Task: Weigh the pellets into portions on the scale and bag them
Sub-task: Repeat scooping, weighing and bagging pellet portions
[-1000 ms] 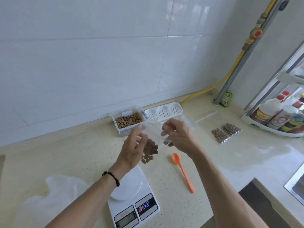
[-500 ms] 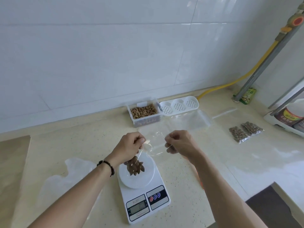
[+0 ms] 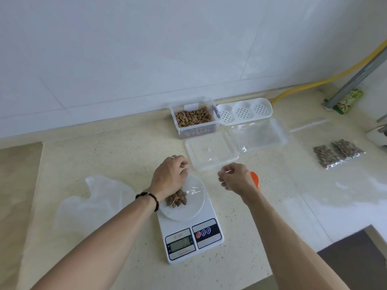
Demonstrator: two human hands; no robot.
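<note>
A clear bag (image 3: pixel 193 188) holding a small heap of brown pellets (image 3: pixel 176 199) rests on the round plate of the white scale (image 3: pixel 189 231). My left hand (image 3: pixel 169 174) pinches the bag's top edge just above the pellets. My right hand (image 3: pixel 236 176) has its fingers curled and pinches the bag's other top corner to the right of the plate; the film there is hard to see. A clear tub of pellets (image 3: pixel 193 118) stands by the wall. Two filled bags (image 3: pixel 337 153) lie at the right.
A perforated white lid (image 3: pixel 244 110) lies next to the tub. A clear shallow tray (image 3: pixel 211 153) and a stack of empty bags (image 3: pixel 257 135) lie behind my hands. An orange spoon (image 3: pixel 254 177) is partly hidden by my right hand. A crumpled plastic sheet (image 3: pixel 94 201) lies left of the scale.
The bag with the pellets has come down from the air onto the scale's plate. My hands have moved lower and further apart, both still pinching the bag's top.
</note>
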